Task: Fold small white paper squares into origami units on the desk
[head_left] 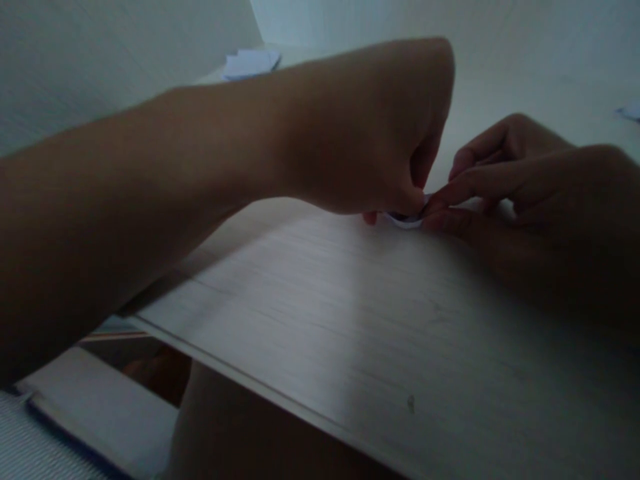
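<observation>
A small curved piece with a white edge and a darker inside [407,223] is pinched low over the table. It looks like paper, but the hands cover most of it and its kind cannot be made out. My left hand [385,140] comes in from the left, bent at the wrist, with its thumb and fingers closed on the piece's left side. From the right, my right hand [535,187] grips the other side between thumb and forefinger. The fingertips of both hands nearly meet.
Beneath the hands is a pale wood-grain table [310,287], its front edge slanting across the lower left. White paper pieces [250,63] lie at the back left, and another small item [631,112] at the far right. Pale walls stand behind. My leg [240,420] is below the edge.
</observation>
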